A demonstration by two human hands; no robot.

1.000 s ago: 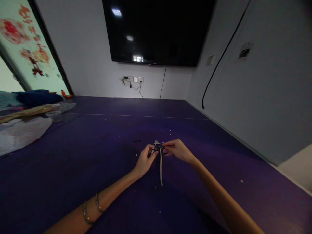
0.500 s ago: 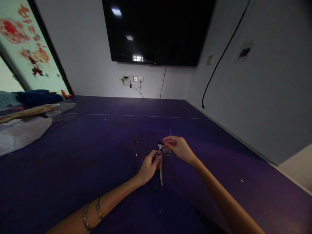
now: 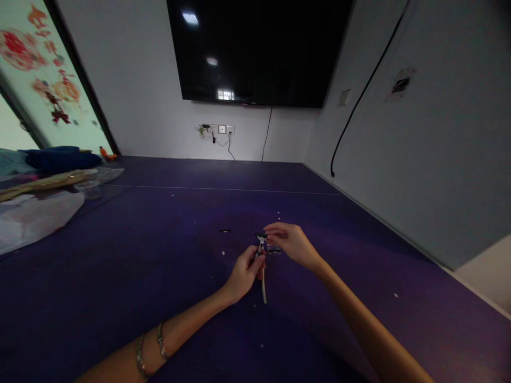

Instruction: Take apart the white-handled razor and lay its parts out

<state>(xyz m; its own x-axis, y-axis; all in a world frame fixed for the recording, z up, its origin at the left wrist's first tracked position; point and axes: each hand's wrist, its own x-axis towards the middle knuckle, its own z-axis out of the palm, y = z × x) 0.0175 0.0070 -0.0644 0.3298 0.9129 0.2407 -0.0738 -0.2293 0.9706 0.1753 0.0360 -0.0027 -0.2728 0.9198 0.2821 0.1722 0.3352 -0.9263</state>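
My left hand (image 3: 244, 272) is closed around the handle of what looks like a razor (image 3: 261, 240), with a silver neck and a dark crosswise head at the top. Below the fingers a pale, slightly curved rod (image 3: 264, 290) sticks out; whether it belongs to the razor I cannot tell. The fingers of my right hand (image 3: 290, 240) are pinched at the right end of the dark head. Just beneath that hand lies a small dark and silver piece (image 3: 274, 249), partly clear-looking. A small thin black bar (image 3: 225, 231) lies apart, to the left and farther off.
Small white scraps (image 3: 223, 253) dot the purple surface (image 3: 159, 276). A white plastic bag (image 3: 43, 218) and folded cloths (image 3: 59, 159) are piled at the left. A black cable (image 3: 359, 101) hangs along the right wall. A television (image 3: 259, 53) is mounted on the far wall.
The razor's head has shifted very slightly left and tilted a little. Both hands stay in nearly the same place, with their grips unchanged.
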